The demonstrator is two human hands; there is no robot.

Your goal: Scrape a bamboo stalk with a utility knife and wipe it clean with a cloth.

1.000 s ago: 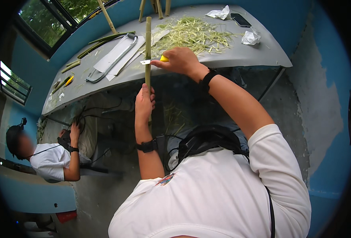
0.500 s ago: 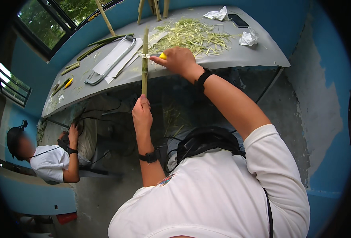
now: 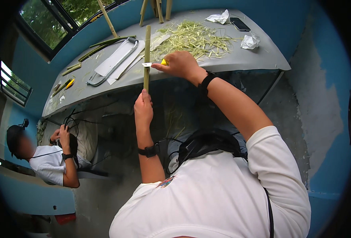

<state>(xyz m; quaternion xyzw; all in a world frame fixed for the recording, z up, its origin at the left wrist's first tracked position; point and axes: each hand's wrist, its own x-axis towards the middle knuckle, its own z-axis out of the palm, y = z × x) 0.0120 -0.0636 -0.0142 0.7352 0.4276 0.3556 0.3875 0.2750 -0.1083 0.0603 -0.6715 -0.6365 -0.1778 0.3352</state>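
Observation:
My left hand is closed round the lower end of a greenish bamboo stick, which points away from me across the table's near edge. My right hand grips a yellow-handled utility knife, its fingers wrapped over most of the handle. The knife's pale blade lies crosswise against the stick, a little below its middle. Thin bamboo shavings are heaped on the table just beyond my right hand.
On the grey table lie a hacksaw over white paper, cut bamboo pieces, another yellow knife, a phone and crumpled tissues. Bamboo poles lean behind. A seated person is at the left.
The blade has slid slightly down the stick toward my left hand, with my right hand lower too. The seated person's hands have come up and together.

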